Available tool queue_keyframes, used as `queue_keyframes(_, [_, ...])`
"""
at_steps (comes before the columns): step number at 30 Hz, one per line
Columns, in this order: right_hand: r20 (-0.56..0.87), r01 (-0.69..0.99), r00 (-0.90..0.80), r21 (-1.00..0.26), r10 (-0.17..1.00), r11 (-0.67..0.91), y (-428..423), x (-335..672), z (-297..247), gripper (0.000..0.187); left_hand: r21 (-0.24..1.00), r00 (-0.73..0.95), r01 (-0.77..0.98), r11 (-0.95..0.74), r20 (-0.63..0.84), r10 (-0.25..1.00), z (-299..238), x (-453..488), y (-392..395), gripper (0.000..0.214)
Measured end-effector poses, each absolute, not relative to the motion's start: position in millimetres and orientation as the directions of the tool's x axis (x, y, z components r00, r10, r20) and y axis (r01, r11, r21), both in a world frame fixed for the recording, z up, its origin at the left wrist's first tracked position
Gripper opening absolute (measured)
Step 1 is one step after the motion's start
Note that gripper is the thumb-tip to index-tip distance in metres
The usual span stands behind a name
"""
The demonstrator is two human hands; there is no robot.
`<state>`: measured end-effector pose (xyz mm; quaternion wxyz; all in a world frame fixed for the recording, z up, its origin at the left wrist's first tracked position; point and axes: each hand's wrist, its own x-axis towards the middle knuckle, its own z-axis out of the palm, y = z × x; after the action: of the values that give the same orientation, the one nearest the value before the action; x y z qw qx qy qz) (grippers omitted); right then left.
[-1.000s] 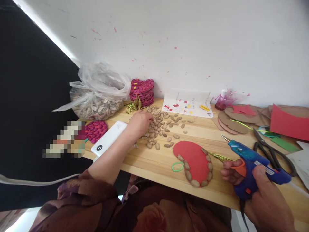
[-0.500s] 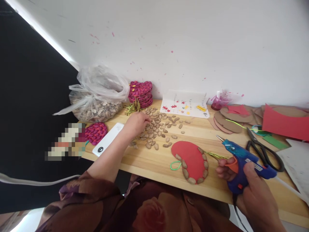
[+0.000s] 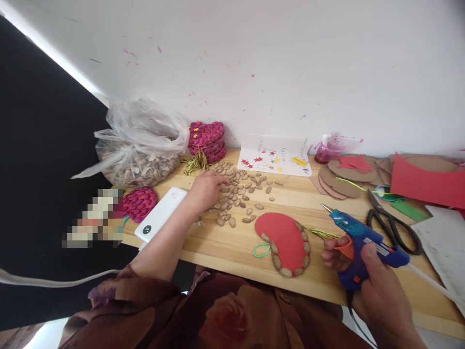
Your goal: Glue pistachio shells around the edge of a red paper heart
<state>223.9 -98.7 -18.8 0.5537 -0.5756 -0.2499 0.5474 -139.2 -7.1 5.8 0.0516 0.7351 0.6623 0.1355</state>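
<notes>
My left hand rests on a scatter of pale brown shells on the wooden table, its fingers curled down onto them. My right hand grips a blue hot-glue gun with an orange trigger, its nozzle pointing up and left. Between the hands lies a red bean-shaped card edged along its lower and right rim with glued shells; a green loop sticks out at its left and yellow-green strands at its right.
A clear plastic bag of shells stands at the back left, beside a stack of magenta pieces. A white power bank lies by my left forearm. Black scissors, cardboard cutouts, red paper and a star sticker sheet lie to the right.
The view has shifted slightly, so everything sits a little further left and lower. My left hand stays on the shells with small finger movement; my right hand keeps the glue gun.
</notes>
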Motion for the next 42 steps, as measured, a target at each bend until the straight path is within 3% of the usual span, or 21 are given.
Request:
queue_keyframes(8, [-0.268,-0.341,0.223,-0.922,0.937,-0.182,-99,223,-19,0.046,0.251,0.114,0.957,-0.147,0.141,0.983,4,-143,-10,0.017])
queue_keyframes(17, [-0.187,-0.366,0.139,-0.922,0.973,-0.125,-99,217,-14,0.043,0.250,0.070,0.960,-0.127,0.224,0.972,3,-146,-11,0.028])
queue_keyframes(33, [-0.184,-0.356,0.129,-0.926,0.974,-0.128,-101,217,-9,0.046,0.139,0.012,0.990,-0.039,0.189,0.982,19,-151,-26,0.034])
queue_keyframes(42, [-0.281,-0.370,0.166,-0.906,0.945,-0.204,-100,226,-19,0.040,0.217,-0.002,0.975,-0.045,0.214,0.977,15,-161,-21,0.028])
